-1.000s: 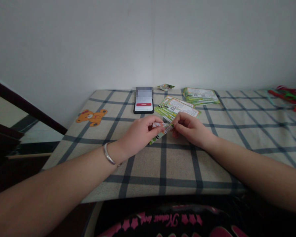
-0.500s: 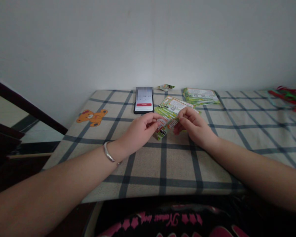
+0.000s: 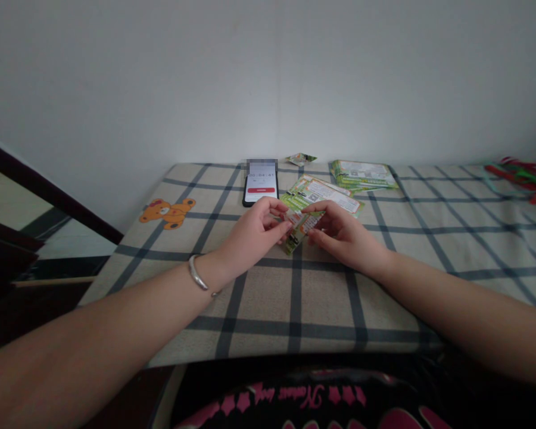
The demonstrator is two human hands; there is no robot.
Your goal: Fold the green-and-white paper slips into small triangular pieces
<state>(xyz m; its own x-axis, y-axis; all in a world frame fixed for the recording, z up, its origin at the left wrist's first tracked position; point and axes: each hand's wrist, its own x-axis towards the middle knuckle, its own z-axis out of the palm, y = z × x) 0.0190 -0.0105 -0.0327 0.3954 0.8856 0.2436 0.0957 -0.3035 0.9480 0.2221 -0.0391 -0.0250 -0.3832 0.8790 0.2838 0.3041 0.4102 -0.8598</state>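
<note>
Between my two hands is a small folded piece of green-and-white printed paper [image 3: 298, 225], held just above the tablecloth. My left hand [image 3: 262, 225], with a silver bangle on its wrist, pinches the paper's left side between thumb and fingers. At the paper's right side, my right hand [image 3: 339, 232] has thumb and forefinger closed on its edge. Just beyond the hands lies a loose spread of printed leaflets [image 3: 324, 192], partly hidden by my fingers. Farther back sits a small folded paper shape [image 3: 301, 159] of the same print.
A phone [image 3: 261, 186] showing a timer lies behind my left hand. A second leaflet stack [image 3: 364, 174] is at the back right. The checked tablecloth [image 3: 268, 316] carries a bear picture [image 3: 167, 213] at left. Red and green items [image 3: 524, 179] lie far right, near the wall.
My right hand has shifted slightly left, its fingers reaching over the folded paper and closer to my left hand. The left hand stays almost in place. Leaflets and phone have not moved.
</note>
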